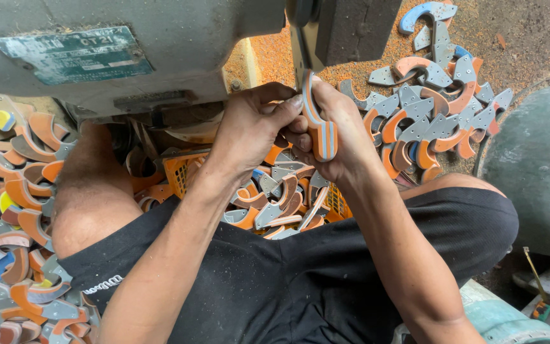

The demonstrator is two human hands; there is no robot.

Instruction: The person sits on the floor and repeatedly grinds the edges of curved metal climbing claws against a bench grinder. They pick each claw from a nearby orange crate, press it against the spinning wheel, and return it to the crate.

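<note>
Two hands, left hand (249, 130) and right hand (335, 137), pinch one curved orange-grey sole piece (321, 127) edge-on; it looks light, stiff, best gripped mid-length.

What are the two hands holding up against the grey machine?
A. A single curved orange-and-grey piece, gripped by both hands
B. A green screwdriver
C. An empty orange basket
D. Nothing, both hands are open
A: the left hand and the right hand together grip one curved piece with orange and grey layers, its upper end at the grey machine, above the orange basket full of similar pieces.
</note>
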